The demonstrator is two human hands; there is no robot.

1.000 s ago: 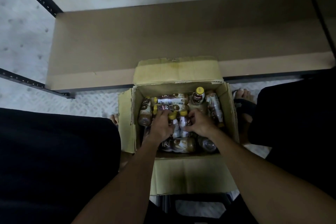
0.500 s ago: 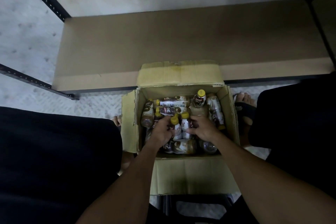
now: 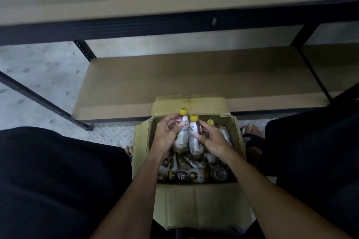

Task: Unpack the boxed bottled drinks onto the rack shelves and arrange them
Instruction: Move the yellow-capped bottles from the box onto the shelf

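Observation:
An open cardboard box (image 3: pixel 202 205) stands on the floor between my knees, with several yellow-capped bottled drinks (image 3: pixel 186 175) lying inside. My left hand (image 3: pixel 165 134) grips one bottle (image 3: pixel 182 132) by its body, held upright above the box. My right hand (image 3: pixel 210 137) grips a second bottle (image 3: pixel 194 137) right beside it, the two bottles almost touching. Behind the box is the low rack shelf (image 3: pixel 194 75), a bare brown board. An upper shelf (image 3: pixel 174 2) runs across the top of the view.
Black metal rack posts (image 3: pixel 84 50) and a diagonal black bar (image 3: pixel 38 99) stand at the left. My dark-clothed knees (image 3: pixel 58 180) flank the box, and a sandalled foot (image 3: pixel 251 134) rests to its right. The floor is pale and patterned.
Both hands have lifted a bottle each out of the pile, up and toward the far side of the box. The view has tilted up, bringing the upper shelf into sight.

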